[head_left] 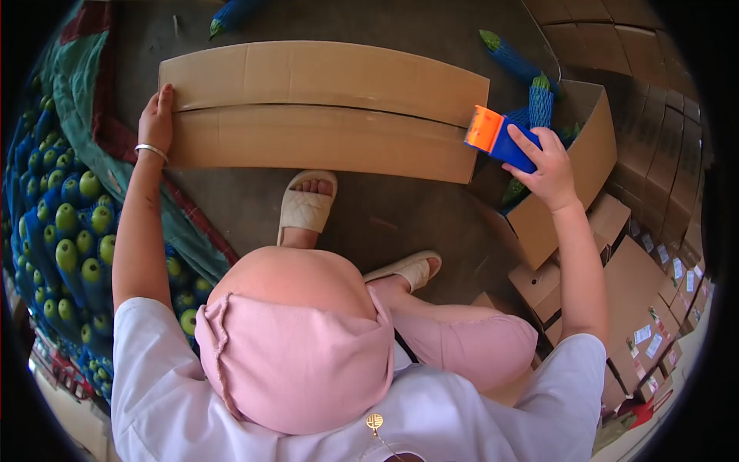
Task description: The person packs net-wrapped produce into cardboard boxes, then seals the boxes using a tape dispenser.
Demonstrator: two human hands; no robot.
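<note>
A long cardboard box [323, 115] lies at twelve o'clock, its two top flaps folded in and meeting at a narrow seam that runs from nine to three across it. At ten o'clock the left hand [158, 119] is against the box's left end, fingers upright along the edge; whether they pinch the cardboard, I cannot tell. At two o'clock the right hand [545, 163] has its fingers closed around a blue and orange tape dispenser [517, 146], whose orange end overlaps the box's right end near the seam; contact there is unclear. Just beyond, between two and three, stands an open box [566, 189] with green gourds in blue nets [541, 104] inside. More netted gourds are heaped in a pile [65, 254] at nine o'clock, beside a green quilt [83, 85] edged in dark red. Stacked cartons [650, 154] fill three o'clock, and two pale sandals [304, 212] stand on the floor [369, 219] near the centre.
</note>
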